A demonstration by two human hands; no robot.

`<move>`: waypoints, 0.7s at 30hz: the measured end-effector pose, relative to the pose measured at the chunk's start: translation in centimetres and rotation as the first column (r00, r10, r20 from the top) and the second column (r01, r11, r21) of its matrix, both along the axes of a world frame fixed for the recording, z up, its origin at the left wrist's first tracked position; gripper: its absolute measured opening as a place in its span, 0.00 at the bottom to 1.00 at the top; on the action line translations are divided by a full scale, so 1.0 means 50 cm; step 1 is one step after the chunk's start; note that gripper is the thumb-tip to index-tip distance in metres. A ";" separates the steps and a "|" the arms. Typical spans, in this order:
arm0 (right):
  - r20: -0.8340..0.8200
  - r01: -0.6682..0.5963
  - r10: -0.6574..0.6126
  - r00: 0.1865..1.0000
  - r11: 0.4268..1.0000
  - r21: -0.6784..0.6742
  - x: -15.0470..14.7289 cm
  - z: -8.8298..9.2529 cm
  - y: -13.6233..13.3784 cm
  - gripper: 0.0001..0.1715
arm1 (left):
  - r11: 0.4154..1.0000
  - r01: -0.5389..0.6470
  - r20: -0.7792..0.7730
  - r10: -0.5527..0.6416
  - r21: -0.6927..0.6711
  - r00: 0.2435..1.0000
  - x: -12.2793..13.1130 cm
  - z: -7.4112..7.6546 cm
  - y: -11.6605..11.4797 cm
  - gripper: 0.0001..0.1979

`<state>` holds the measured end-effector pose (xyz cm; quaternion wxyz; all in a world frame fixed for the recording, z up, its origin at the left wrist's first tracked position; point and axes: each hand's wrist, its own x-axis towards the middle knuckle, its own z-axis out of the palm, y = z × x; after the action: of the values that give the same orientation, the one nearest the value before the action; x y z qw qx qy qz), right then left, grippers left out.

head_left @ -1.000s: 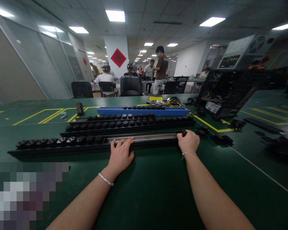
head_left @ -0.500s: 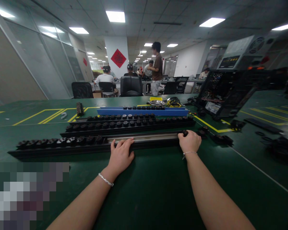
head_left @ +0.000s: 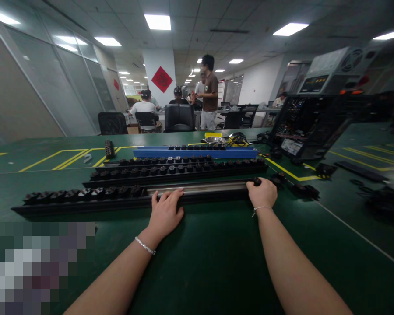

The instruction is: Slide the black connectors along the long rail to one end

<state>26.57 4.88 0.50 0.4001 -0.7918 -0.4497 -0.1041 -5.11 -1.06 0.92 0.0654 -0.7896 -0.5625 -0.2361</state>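
Long, straight black rail (head_left: 131, 204) laid across green table (head_left: 216, 267), near side; shiny metallic strip (head_left: 213, 187) exposed along right half, row of knobby black pieces (head_left: 83, 194) seated on left. Rail touched mid-length by left hand (head_left: 166, 208), fingers loosely spread. Small dark rounded piece (head_left: 256, 181) pinched narrowly by right hand (head_left: 264, 193) at rail's right end. Smooth blue rail (head_left: 197, 153) set on far side

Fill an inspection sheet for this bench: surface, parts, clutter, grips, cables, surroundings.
Surface: green table, yellow lines.
Parts: front rail, black pieces along its left part, shiny strip exposed toward the right; blue rail farther back.
Clutter: open PC case at right; metal dish behind blue rail.
Grips: left grip resting on front rail; right grip on black part.
Cables: dark coil beside dish.
Surroundings: people, chairs beyond table.
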 end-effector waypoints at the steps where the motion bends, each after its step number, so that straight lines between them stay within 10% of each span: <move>1: -0.008 -0.005 0.005 1.000 1.000 0.020 0.002 -0.003 0.001 0.20 | 1.000 0.002 0.002 -0.002 0.001 1.000 0.000 0.000 0.000 0.22; 21: -0.222 -0.015 0.004 0.975 0.999 -0.051 0.053 0.004 0.005 0.24 | 1.000 -0.005 0.027 0.006 -0.021 1.000 0.001 0.000 0.001 0.21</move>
<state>29.24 5.11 0.69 0.4275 -0.8064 -0.4085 -0.0012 -5.06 -1.01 0.94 0.0502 -0.7854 -0.5680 -0.2408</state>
